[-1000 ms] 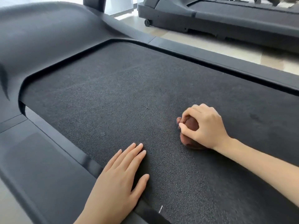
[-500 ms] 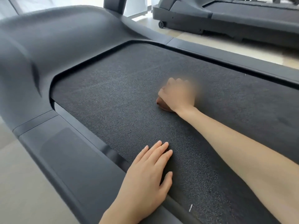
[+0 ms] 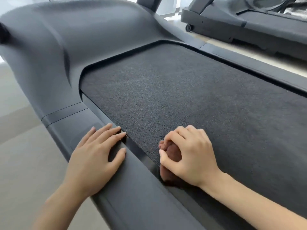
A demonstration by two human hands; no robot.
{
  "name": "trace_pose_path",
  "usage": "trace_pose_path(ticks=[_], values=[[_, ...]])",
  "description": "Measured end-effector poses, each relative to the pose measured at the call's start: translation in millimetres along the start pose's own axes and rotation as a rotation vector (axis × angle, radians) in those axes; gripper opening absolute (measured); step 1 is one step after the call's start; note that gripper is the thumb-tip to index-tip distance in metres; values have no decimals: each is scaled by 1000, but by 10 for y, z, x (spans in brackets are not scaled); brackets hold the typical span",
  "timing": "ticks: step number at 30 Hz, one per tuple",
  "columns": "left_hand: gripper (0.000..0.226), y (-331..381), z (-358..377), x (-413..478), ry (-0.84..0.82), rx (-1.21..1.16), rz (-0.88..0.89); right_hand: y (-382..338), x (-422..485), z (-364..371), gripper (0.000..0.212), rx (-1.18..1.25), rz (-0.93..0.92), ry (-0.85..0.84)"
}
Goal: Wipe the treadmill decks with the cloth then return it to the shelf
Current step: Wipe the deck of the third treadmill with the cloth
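The right hand (image 3: 191,156) is curled round the balled-up brown cloth (image 3: 172,154), on the deck (image 3: 191,100) edge. The left hand (image 3: 94,156) lies flat beside it on the side rail (image 3: 137,185). Best to press down and rub in long rows. One cloth, two hands, two treadmills; the second treadmill (image 3: 240,25) is beyond them.

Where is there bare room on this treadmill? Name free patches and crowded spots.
Bare belt runs from the motor hood to the far side rail, ahead of the right hand. The near side rail is bare between the forearms. Crowded: the belt's near edge, where the right hand grips the cloth beside the flat left hand.
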State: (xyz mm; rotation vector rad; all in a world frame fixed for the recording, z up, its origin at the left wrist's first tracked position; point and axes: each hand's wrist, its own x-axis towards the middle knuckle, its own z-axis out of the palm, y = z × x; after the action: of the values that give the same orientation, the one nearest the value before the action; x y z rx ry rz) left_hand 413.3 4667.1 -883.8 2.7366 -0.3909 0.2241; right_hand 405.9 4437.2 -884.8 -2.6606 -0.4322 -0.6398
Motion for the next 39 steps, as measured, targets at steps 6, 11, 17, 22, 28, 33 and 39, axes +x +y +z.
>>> trace_pose_path(ticks=[6, 11, 17, 22, 28, 33, 39], values=[[62, 20, 11, -5, -7, -2, -56, -18, 1053, 611, 34, -197, 135, -108], [71, 7, -27, 11, -47, 29, -48, -49, 1123, 672, 36, -212, 179, -80], [69, -332, -128, 53, -35, 64, -54, -191, 252, 181, 31, -70, 10, -80], [63, -427, -131, 73, 4, 28, -61, -125, -102, -4, 22, 1, -83, -49], [69, -438, -51, 118, 97, 12, -180, -326, 601, 433, 28, -41, -94, -84], [69, -691, -98, 351, 52, 91, -163, -485, 1380, 971, 34, -88, -37, -87], [58, -876, -133, 594, 139, 13, -236, -491, 2091, 1467, 31, -118, -4, -58]])
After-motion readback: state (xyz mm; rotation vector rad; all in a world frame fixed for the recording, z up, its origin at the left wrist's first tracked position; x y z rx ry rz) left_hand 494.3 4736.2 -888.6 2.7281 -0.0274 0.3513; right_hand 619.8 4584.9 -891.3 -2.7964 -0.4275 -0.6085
